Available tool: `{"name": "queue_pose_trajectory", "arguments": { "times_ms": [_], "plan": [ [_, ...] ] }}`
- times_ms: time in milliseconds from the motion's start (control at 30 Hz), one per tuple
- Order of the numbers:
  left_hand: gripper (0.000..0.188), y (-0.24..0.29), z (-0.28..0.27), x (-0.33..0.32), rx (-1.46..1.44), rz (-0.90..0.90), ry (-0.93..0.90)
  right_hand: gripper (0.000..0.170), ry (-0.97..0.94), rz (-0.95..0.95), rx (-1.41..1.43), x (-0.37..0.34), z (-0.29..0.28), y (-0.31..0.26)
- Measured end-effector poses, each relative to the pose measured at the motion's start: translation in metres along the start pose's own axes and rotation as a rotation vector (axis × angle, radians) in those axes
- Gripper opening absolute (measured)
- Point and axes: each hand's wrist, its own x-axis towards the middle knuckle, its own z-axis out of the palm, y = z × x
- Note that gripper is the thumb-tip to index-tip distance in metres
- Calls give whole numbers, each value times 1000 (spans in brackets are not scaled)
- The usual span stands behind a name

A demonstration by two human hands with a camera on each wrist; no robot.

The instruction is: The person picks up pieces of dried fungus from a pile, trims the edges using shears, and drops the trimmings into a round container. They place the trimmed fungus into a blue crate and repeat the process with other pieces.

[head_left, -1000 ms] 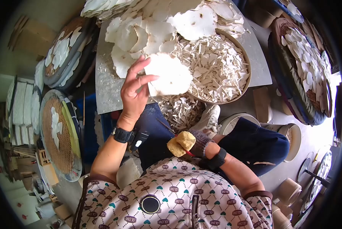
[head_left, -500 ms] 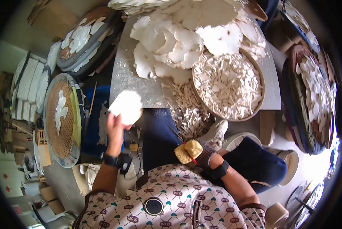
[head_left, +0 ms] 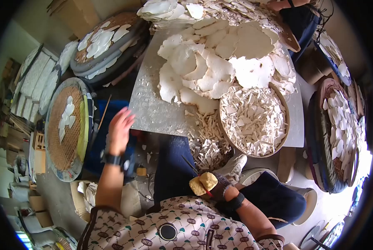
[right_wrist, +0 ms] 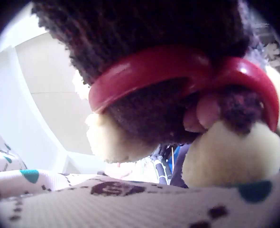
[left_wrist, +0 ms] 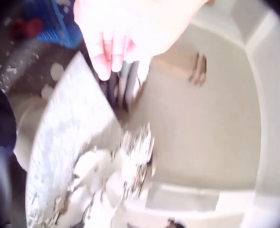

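Observation:
My left hand [head_left: 120, 130] is bare and empty, its fingers extended beside the left edge of the metal table [head_left: 147, 109]. In the left wrist view the same hand [left_wrist: 133, 28] shows relaxed fingers above the table's corner. Low in front of the body, my gloved right hand [head_left: 220, 186] grips scissors [head_left: 189, 164] with dark blades pointing forward. Yellow foam [head_left: 203, 184] surrounds part of their handles. The right wrist view shows the red handles [right_wrist: 147, 71] looped around the gloved fingers. Thin white sheets [head_left: 190, 62] lie on the table near a round tray of white scraps [head_left: 253, 121].
More scraps [head_left: 209, 152] are heaped below the table's front edge. A blue crate [head_left: 107, 160] stands under my left hand. Round woven racks [head_left: 63, 129] stand at the left, others [head_left: 338, 133] at the right. Another person's arm [head_left: 284, 5] reaches in at the top right.
My left hand has moved left from above the table and let go of the white sheet it held. The right hand still grips the scissors near the lap. The head view has shifted.

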Motion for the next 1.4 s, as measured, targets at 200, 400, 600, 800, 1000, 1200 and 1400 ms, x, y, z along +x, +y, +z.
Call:
{"name": "queue_pose_trajectory", "arguments": {
  "times_ms": [200,400,600,800,1000,1200,1400],
  "plan": [
    [30,-47,157,140,192,-192,-81,32,78,-13,-108,-4,1,1],
    [16,-46,162,145,71,-188,-229,33,53,23,-91,-2,9,16],
    [22,-24,93,61,51,-116,-136,35,-48,71,48,-3,22,36],
    [24,-24,-120,-76,-73,25,385,37,-121,25,-46,2,20,40],
    [46,-24,-248,-164,1396,-35,646,52,-141,54,24,12,1,14],
    [35,-2,-30,-45,107,137,177,46,-54,-28,-19,1,17,29],
    [19,-14,122,61,173,102,-195,38,75,16,130,-16,19,24]
  ]
}}
